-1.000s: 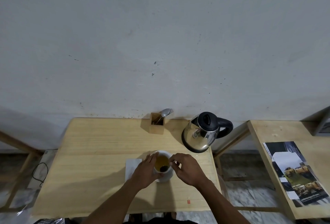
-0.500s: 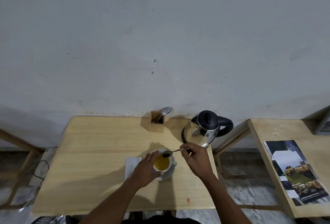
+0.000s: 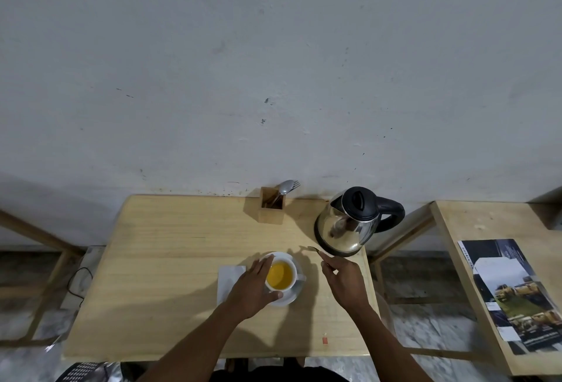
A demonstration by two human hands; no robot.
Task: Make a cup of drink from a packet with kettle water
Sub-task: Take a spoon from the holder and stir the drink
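A white cup (image 3: 284, 285) of yellow-orange drink stands on a white saucer (image 3: 292, 298) near the front middle of the wooden table (image 3: 170, 260). My left hand (image 3: 254, 288) wraps the cup's left side. My right hand (image 3: 342, 281) holds a small spoon (image 3: 314, 250) by its handle, lifted to the right of the cup, its bowl close to the kettle's base. The steel kettle (image 3: 349, 223) with a black lid and handle stands at the back right. A white packet or napkin (image 3: 229, 279) lies flat left of the saucer, partly under my left hand.
A wooden holder (image 3: 271, 209) with a spoon and fork sits at the table's back edge by the wall. A small orange scrap (image 3: 324, 340) lies near the front edge. A second wooden table (image 3: 450, 229) to the right carries a magazine (image 3: 511, 293).
My right hand lifted the spoon out of the cup and carried it rightward toward the kettle. My left hand stayed on the cup.
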